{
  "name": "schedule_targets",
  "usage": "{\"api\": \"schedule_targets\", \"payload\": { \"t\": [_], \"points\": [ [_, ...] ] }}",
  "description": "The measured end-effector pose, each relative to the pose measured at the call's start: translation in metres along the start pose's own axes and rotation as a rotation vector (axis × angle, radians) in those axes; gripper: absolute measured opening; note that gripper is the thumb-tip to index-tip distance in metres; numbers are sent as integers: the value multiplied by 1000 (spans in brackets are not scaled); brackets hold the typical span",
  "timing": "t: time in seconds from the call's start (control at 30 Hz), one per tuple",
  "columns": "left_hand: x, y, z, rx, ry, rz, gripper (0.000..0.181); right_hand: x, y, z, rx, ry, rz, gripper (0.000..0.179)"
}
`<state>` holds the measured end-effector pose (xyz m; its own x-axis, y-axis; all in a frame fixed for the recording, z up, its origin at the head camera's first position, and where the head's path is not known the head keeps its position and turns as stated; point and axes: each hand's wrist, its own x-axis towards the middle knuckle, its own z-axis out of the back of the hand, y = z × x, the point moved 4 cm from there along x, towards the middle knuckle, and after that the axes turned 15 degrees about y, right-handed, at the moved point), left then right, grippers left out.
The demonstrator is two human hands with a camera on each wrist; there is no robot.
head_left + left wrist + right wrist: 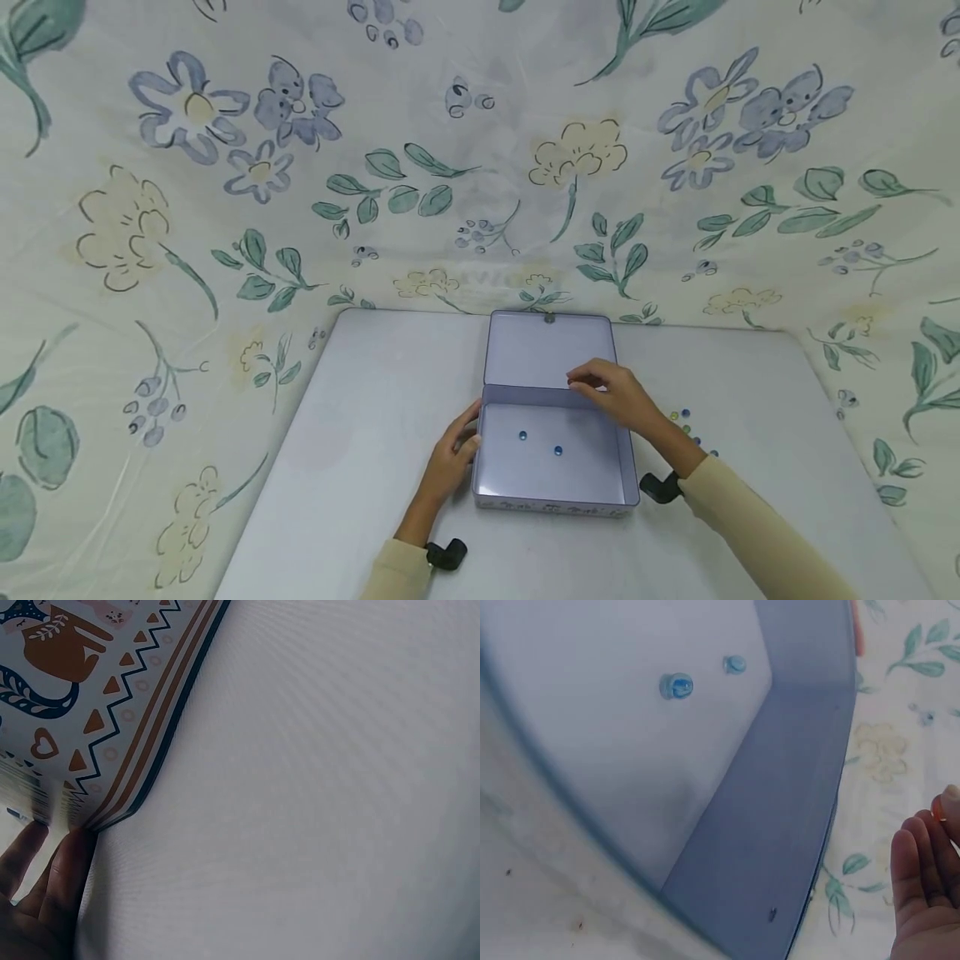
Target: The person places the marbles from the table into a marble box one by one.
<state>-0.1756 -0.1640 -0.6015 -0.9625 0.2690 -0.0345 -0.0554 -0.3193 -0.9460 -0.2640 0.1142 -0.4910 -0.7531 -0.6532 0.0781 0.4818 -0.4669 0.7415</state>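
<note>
An open metal box (555, 475) lies with its hinged lid (551, 350) folded back. Two blue marbles (522, 435) rest on its floor, also visible as blue marbles (679, 686) in the right wrist view. My right hand (618, 396) pinches a small orange-red marble (938, 808) between thumb and fingertip, above the box's back edge near the lid. My left hand (447, 458) rests against the left wall with its fingers fairly straight. In the left wrist view, its fingers (67, 877) touch the box's patterned outside (112, 720) near a corner.
Several yellow, green and blue marbles (686, 428) lie on the white table (375, 400) right of the box, partly behind my right forearm. Floral cloth (480, 167) hangs behind the table and along its sides. A black wrist camera (660, 487) sits beside the box's right edge.
</note>
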Motion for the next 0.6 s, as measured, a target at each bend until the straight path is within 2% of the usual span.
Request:
{"api": "schedule_targets", "payload": {
  "t": [0.33,0.6],
  "points": [
    [0,0,1,-6,1,2,55,19,1,-25,-80,81,56,17],
    [0,-1,1,5,23,-2,54,27,1,-42,-139,154,106,16]
  ]
}}
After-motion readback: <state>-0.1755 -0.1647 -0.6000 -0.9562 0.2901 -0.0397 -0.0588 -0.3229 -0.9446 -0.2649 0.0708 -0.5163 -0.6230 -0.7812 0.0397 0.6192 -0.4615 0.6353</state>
